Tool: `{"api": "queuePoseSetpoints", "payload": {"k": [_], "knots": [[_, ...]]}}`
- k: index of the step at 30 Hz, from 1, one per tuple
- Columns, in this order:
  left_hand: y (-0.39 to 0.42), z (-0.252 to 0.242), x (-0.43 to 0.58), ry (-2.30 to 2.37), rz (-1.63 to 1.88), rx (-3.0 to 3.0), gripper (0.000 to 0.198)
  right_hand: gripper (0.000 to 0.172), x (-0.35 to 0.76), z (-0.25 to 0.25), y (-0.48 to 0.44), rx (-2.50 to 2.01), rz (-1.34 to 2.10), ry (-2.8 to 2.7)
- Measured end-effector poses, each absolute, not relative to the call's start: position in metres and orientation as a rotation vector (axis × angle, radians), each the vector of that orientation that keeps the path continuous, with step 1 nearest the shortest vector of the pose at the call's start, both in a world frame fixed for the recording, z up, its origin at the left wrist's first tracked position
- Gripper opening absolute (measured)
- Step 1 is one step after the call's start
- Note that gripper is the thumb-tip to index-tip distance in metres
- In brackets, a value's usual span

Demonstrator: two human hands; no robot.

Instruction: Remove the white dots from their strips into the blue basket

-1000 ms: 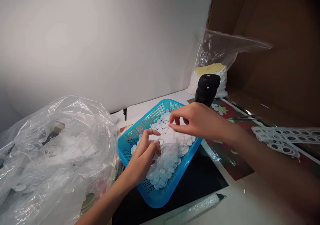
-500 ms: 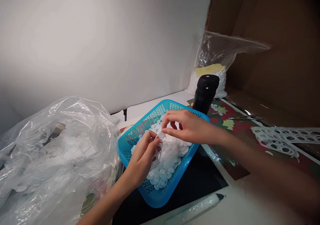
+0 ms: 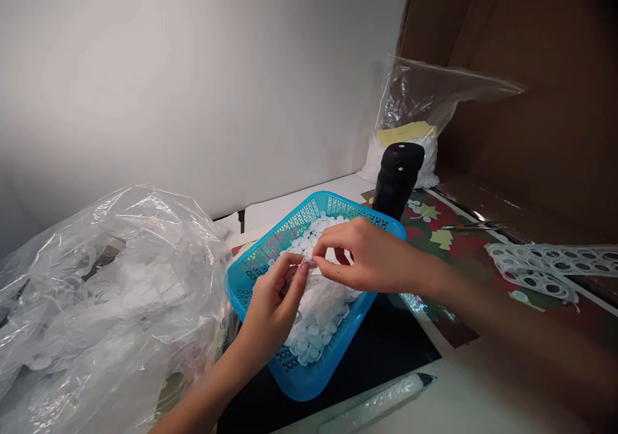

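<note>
Over a blue plastic basket (image 3: 309,386), both my hands meet at a thin, translucent plastic strip with round holes (image 3: 309,263). My left hand (image 3: 270,305) pinches the strip between thumb and fingers and hides most of it. From the right, the thumb and forefinger of my right hand (image 3: 369,254) close on the same small area, touching the strip; whether a disc is also between them, I cannot tell. Beneath my hands, the basket holds a heap of small white round discs (image 3: 309,344).
A large clear plastic bag (image 3: 135,305) of white material fills the left side. Behind the basket stand a black bottle-like object (image 3: 396,176) and a zip bag (image 3: 410,128) of white pieces. More perforated strips (image 3: 545,260) lie right. A plastic-wrapped pointed tool (image 3: 381,402) is in front.
My right hand has moved slightly down and toward me, its fingertips now meeting those of my left hand. The strip's holes, visible before, are mostly covered. A small white disc now shows below the strips at right.
</note>
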State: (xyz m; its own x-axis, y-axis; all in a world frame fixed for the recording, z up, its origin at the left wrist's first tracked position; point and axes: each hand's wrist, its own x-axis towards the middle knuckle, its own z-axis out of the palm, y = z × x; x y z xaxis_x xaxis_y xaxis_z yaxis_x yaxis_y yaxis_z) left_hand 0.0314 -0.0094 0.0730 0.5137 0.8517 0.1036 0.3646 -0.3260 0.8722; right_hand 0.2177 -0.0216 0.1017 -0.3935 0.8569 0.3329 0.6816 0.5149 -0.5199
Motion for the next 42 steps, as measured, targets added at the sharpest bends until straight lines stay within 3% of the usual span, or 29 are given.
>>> {"api": "queuePoseSetpoints", "payload": {"k": [18, 33, 38, 42], "knots": [[-0.012, 0.073, 0.034, 1.068, 0.659, 2.205, 0.018, 0.016, 0.21, 0.095, -0.023, -1.31, 0.276, -2.147], [-0.005, 0.076, 0.032, 1.107, 0.628, 1.7, 0.02, 0.013, 0.231, 0.095, 0.001, -1.481, 0.105, -1.927], [-0.005, 0.078, 0.029, 1.086, 0.614, 1.53, 0.014, 0.011, 0.23, 0.098, -0.003, -1.305, 0.405, -2.044], [-0.006, 0.076, 0.029, 1.052, 0.696, 1.623, 0.021, 0.013, 0.231, 0.105, -0.008, -1.241, 0.713, -2.054]]}}
